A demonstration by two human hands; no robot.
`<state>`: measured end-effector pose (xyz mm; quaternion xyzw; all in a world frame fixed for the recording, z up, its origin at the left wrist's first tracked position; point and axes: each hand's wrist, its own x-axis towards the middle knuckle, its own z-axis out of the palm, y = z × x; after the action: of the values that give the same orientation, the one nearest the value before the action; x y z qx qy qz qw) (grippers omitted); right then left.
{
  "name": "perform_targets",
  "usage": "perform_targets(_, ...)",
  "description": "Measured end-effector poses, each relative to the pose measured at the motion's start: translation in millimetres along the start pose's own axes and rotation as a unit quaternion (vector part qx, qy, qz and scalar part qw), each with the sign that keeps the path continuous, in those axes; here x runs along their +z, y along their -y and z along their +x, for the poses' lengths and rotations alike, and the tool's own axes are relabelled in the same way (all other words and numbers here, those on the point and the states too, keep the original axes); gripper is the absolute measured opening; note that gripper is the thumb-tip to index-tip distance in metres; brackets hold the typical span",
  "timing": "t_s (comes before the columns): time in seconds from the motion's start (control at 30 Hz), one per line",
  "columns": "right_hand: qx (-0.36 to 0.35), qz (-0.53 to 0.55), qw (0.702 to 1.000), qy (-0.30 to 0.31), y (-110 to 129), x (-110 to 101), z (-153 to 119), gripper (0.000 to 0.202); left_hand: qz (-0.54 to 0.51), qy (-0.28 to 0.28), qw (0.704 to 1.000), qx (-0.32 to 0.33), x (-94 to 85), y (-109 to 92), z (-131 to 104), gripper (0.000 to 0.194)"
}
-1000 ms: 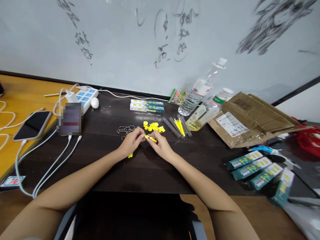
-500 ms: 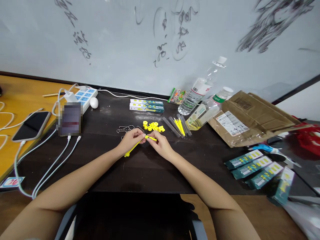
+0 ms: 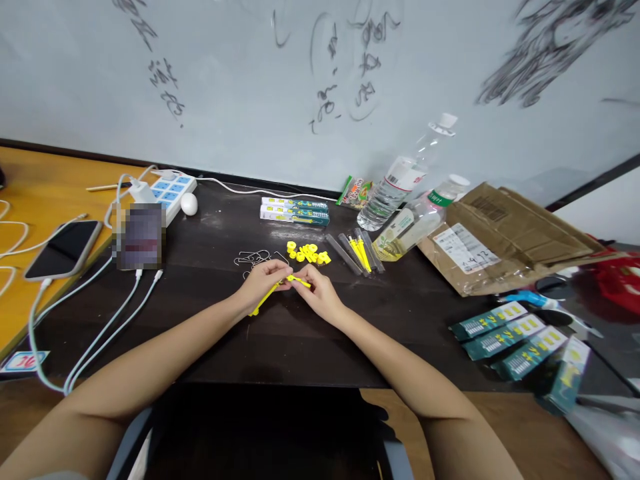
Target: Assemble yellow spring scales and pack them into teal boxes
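My left hand [image 3: 262, 283] pinches a long yellow plastic stick [image 3: 265, 300] that slants down to the left below the fingers. Opposite it, my right hand [image 3: 319, 291] is closed on a short yellow plastic piece [image 3: 302, 283]. The two yellow parts meet at the fingertips; whether they are joined I cannot tell. Just behind the hands lies a cluster of small yellow plastic parts [image 3: 309, 253]. Bent metal wire hooks [image 3: 254, 257] are beside my left hand, partly covered by it. Yellow sticks [image 3: 359, 253] and clear plastic sleeves [image 3: 344, 255] rest to the right.
Two small printed boxes [image 3: 294, 211] lie at the back, with several more boxes [image 3: 505, 333] at right. Two bottles [image 3: 395, 193] lean near a brown parcel [image 3: 510, 233]. At left are a power strip [image 3: 173, 193], a white egg-shaped object [image 3: 189, 204], phones [image 3: 64, 249] and cables.
Both hands stay close together in front of the yellow parts. The short yellow piece at the fingertips has turned slightly, and my right fingers have shifted a little.
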<state>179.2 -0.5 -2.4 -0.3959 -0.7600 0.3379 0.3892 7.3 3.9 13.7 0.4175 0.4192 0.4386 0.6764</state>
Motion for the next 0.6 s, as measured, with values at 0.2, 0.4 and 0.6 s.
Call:
perform_targets(0.2,0.000,0.007,1.000,-0.014,2,-2,2,0.017,-0.007,0.005,1.000,0.011,-1.1,2,3,0.029)
perform_targets(0.4,-0.004,-0.001,1.000,-0.022,-2,-6,5,0.016,0.024,0.008,0.999,0.022,-4.1,2,6,0.020)
perform_targets(0.6,-0.014,-0.034,0.999,-0.012,-4,-11,8,0.016,0.069,0.025,0.997,0.033,-5.0,0,5,0.024)
